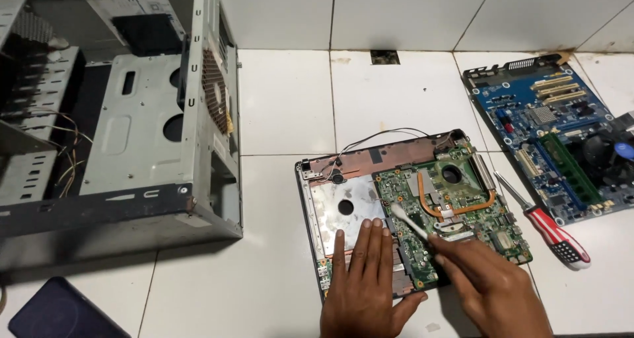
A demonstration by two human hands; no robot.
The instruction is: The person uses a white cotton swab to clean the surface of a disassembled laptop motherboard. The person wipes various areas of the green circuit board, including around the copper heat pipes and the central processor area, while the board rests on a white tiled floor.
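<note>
Hands come first, at six o'clock: the left hand (365, 275) lies flat, fingers spread narrow, pressing down the opened grey laptop base (316, 206), apparently to steady it. The right hand (485, 282) pinches a white brush-like tool (409, 222) (its tip on the green laptop motherboard (462, 206) seated in that shell). At three o'clock lies a red-and-white-handled screwdriver (551, 229), beyond it a blue desktop motherboard (555, 130). At ten o'clock the open grey metal computer case (132, 133) holds loose wires.
</note>
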